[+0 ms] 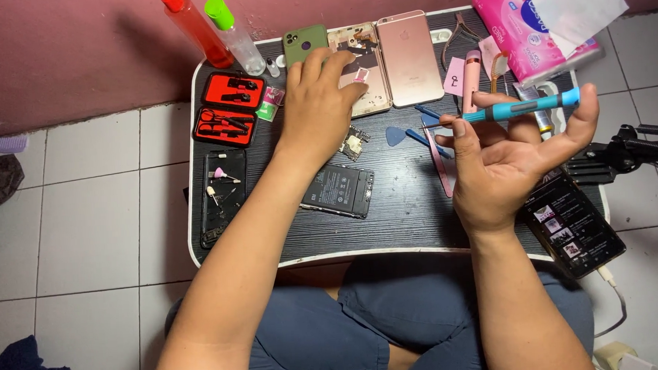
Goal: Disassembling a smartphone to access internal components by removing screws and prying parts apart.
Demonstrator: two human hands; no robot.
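Left hand [316, 104] spread open over one opened phone [361, 69] near the tabletop's far edge, right hand [509, 158] loosely pinching one blue screwdriver [522, 108].

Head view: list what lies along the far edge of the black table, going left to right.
Red bottle → clear bottle with green cap → green phone case → opened phone frame, under the left hand's fingers → pink-gold phone back → small pliers → pink tissue pack.

black table [412, 218] | battery [338, 190] | pink phone [409, 58] | red case [229, 108]
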